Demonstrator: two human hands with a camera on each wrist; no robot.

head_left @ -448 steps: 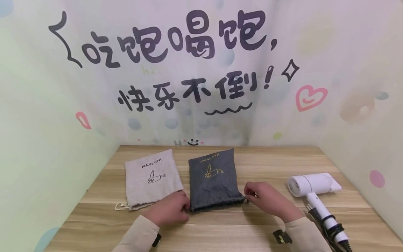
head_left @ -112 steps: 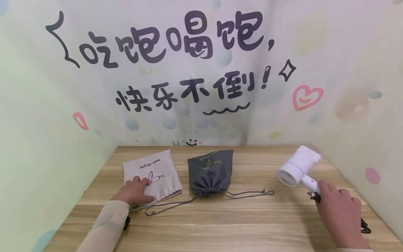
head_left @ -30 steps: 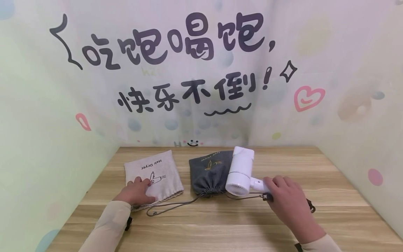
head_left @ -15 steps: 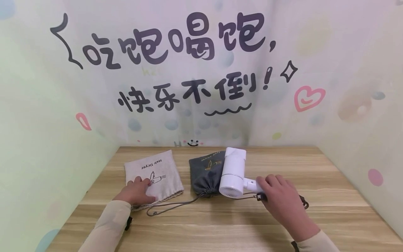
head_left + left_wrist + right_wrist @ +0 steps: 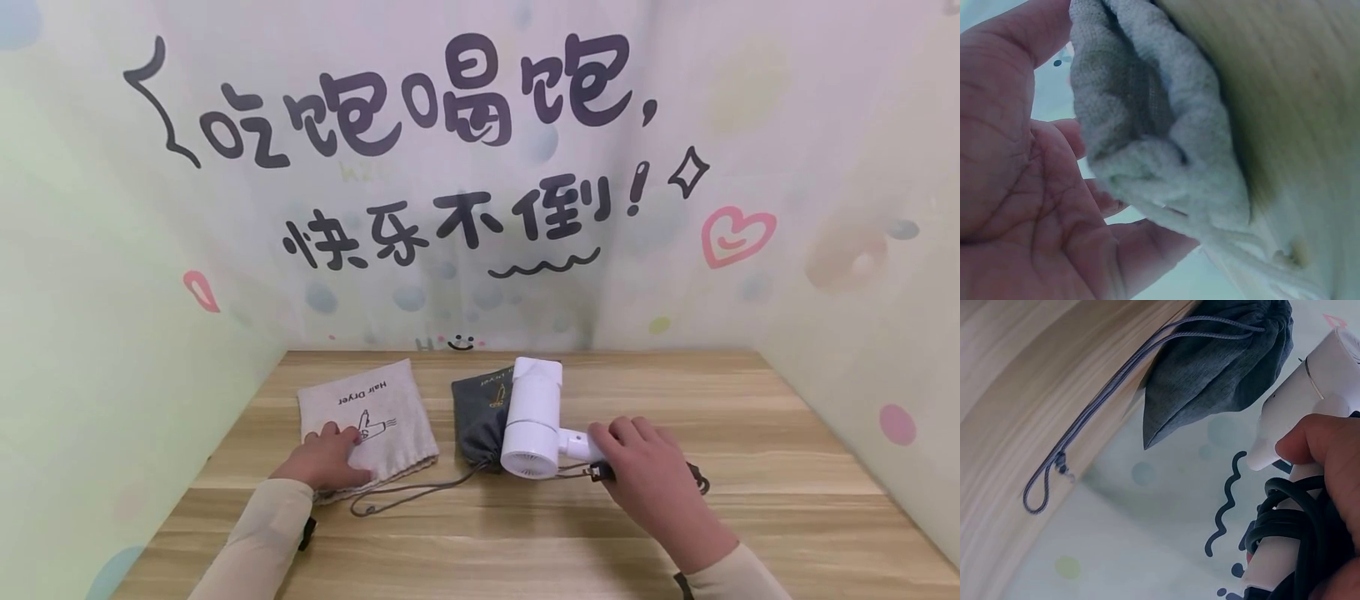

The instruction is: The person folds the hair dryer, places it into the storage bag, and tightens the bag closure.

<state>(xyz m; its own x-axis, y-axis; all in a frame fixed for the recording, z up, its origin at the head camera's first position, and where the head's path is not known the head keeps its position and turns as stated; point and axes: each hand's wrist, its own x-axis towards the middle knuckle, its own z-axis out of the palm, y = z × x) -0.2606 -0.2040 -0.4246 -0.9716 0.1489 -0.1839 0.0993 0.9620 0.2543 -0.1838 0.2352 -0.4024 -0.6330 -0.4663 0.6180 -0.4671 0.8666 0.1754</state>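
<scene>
My right hand (image 5: 648, 475) grips the handle of a white hair dryer (image 5: 532, 417), with its black cord (image 5: 1288, 512) wound round that handle. The dryer's barrel is above the dark grey drawstring pouch (image 5: 480, 425) and hides its right part in the head view. In the right wrist view the pouch's neck is gathered and its strings (image 5: 1110, 387) trail out. My left hand (image 5: 322, 460) rests on the beige drawstring pouch (image 5: 401, 417), fingers spread over its front. The left wrist view shows the beige pouch's mouth (image 5: 1147, 100) gaping.
A wood-grain table (image 5: 487, 542) carries everything. A printed fabric backdrop (image 5: 480, 292) with large lettering stands behind it and along both sides. One looped string (image 5: 420, 493) of the grey pouch reaches left toward the beige pouch.
Earlier, both hands were at the grey pouch's flat mouth; its neck became gathered and its strings drawn out. My right hand lifted the dryer and carried it left. Lately my left hand stays put.
</scene>
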